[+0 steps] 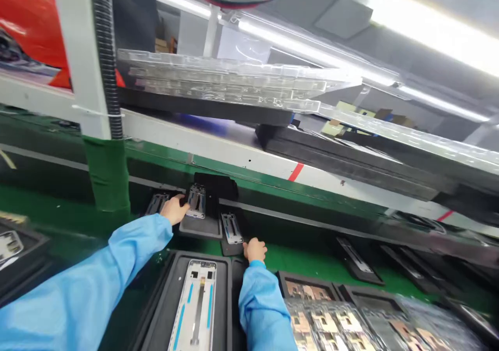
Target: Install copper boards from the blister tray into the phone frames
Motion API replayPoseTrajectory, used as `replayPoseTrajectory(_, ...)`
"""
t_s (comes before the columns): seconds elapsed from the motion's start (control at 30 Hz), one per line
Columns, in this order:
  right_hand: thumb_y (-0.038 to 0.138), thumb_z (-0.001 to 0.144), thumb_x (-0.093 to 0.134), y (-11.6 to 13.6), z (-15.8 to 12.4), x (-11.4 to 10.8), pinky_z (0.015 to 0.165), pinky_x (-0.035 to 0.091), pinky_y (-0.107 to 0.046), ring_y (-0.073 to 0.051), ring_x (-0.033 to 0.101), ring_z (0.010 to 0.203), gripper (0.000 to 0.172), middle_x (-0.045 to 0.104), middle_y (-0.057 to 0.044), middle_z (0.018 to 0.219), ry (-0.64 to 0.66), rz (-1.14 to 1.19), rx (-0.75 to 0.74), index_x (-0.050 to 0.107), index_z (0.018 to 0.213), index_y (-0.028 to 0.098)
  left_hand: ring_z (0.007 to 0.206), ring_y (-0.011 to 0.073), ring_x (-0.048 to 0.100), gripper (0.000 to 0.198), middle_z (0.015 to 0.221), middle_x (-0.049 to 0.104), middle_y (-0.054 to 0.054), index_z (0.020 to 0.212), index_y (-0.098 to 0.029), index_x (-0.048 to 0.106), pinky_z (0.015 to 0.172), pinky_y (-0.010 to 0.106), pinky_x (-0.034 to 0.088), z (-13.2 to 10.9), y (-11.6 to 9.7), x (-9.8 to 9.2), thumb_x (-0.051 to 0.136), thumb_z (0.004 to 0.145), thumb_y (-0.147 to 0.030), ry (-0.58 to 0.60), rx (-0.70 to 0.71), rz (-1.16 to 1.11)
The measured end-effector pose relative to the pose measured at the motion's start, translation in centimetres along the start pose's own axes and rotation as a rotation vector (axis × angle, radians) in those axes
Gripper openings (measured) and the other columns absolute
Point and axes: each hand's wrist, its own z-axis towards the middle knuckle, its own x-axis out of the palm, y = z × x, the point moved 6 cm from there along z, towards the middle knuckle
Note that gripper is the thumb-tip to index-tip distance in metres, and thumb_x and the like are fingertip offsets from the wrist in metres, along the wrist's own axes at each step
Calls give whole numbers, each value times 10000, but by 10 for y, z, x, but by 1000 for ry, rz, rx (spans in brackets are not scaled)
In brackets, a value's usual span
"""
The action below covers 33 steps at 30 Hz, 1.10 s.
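My left hand [174, 209] reaches far forward with its fingers closed on the left edge of a phone frame [196, 201], which is over a black foam tray [210, 225]. My right hand [255, 249] is closed at the lower right corner of a smaller black tray [230, 249]; its fingertips are partly hidden. A second phone frame [232, 228] with blue strips lies in that tray. Nearest me, between my forearms, a large phone frame [194, 309] with blue strips and a dark flat cable rests in a black tray [223, 309].
A green work surface [280, 257] runs below a white shelf beam [218, 143]. Clear plastic trays [226, 80] are stacked on the shelf. A green-wrapped post [106, 174] stands at left. Clear trays of small metal parts [331, 325] lie at right, with phone frames in black trays [360, 262] beyond.
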Motion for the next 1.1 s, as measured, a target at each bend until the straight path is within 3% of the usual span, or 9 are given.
replayPoseTrajectory(0.13, 373, 1028, 693, -21, 32, 9, 958, 606, -480, -264, 692, 1145, 371, 658, -103, 1362, 63, 194, 96, 639, 1345, 191, 1164, 284, 683, 373, 1367, 649, 115, 1350, -187, 639, 970, 487, 600, 28, 8, 32, 707, 1024, -354, 28, -5, 120)
replayPoseTrajectory(0.3, 371, 1030, 691, -38, 46, 18, 940, 614, -470, -257, 699, 1123, 366, 665, -102, 1346, 108, 451, 196, 639, 1342, 186, 1154, 281, 686, 374, 1363, 650, 116, 1353, -186, 636, 961, 484, 604, 37, 37, 61, 705, 1026, -353, 115, -25, 189)
replayPoseTrajectory(0.5, 372, 1028, 693, -52, 24, -4, 943, 613, -475, -261, 696, 1130, 378, 661, -103, 1353, 77, 692, 230, 633, 1351, 185, 1152, 282, 686, 380, 1361, 649, 116, 1356, -184, 633, 958, 484, 606, 32, 41, 88, 708, 1024, -353, 235, -25, 131)
replayPoseTrajectory(0.67, 370, 1029, 692, -48, -13, -29, 930, 617, -464, -254, 702, 1112, 365, 668, -100, 1336, 96, 808, 198, 639, 1339, 182, 1149, 279, 685, 366, 1364, 648, 118, 1349, -183, 638, 961, 486, 605, 16, 14, 103, 698, 1030, -353, 359, -11, -46)
replayPoseTrajectory(0.8, 369, 1031, 691, -19, -46, -44, 907, 625, -448, -244, 710, 1081, 352, 679, -96, 1308, 152, 835, 81, 645, 1323, 179, 1110, 270, 699, 369, 1333, 662, 115, 1344, -173, 638, 930, 472, 618, -4, -22, 103, 697, 1031, -360, 418, -52, -279)
replayPoseTrajectory(0.93, 368, 1034, 687, 12, -83, -55, 861, 635, -415, -223, 720, 1020, 327, 696, -86, 1254, 188, 820, -79, 654, 1295, 172, 1066, 256, 712, 363, 1295, 678, 111, 1333, -166, 640, 896, 453, 629, -23, -51, 92, 691, 1036, -369, 431, -105, -531)
replayPoseTrajectory(1.1, 368, 1038, 685, 26, -134, -65, 772, 640, -355, -181, 731, 889, 280, 729, -58, 1118, 185, 688, -234, 678, 1226, 159, 1011, 238, 724, 346, 1240, 699, 103, 1301, -158, 652, 862, 427, 636, -55, -50, 58, 678, 1044, -387, 360, -172, -819)
